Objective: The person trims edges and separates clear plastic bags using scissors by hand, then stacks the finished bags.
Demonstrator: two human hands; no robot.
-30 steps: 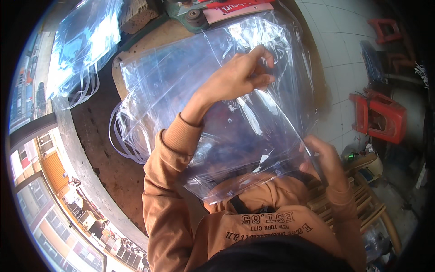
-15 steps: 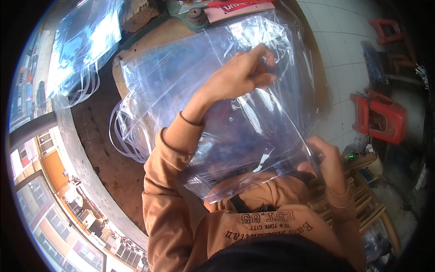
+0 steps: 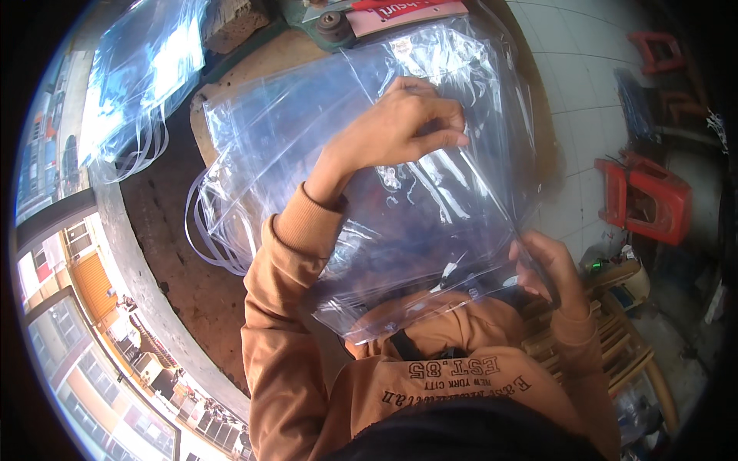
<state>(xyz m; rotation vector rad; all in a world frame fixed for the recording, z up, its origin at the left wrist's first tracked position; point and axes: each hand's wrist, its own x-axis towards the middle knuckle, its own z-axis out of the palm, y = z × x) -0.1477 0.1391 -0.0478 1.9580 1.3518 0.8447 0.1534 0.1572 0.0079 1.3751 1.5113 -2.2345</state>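
Note:
A clear plastic bag [image 3: 307, 161] with strap loops lies spread on the table in front of me, over what looks like more layers of the same film. My left hand [image 3: 411, 123] is above its middle, thumb and fingers pinched together at the top of a narrow, shiny plastic edge. That edge runs taut down to the right towards my right hand [image 3: 550, 265]. There my fingers are curled around a slim, dark, curved tool [image 3: 542, 270], its kind unclear. The plastic's near edge lies over my lap.
More clear bags [image 3: 146, 61] with hanging straps are at the far left. A dark metal fitting [image 3: 335, 29] and a pink-and-red sheet [image 3: 407, 15] are at the table's far side. Red stools [image 3: 649, 200] stand on the tiled floor, and a bamboo chair [image 3: 626, 330] is at right.
My left hand has drawn slightly back, its fingers closing from a spread pose into a pinch. My right hand has turned a little, and the plastic edge between them looks straighter.

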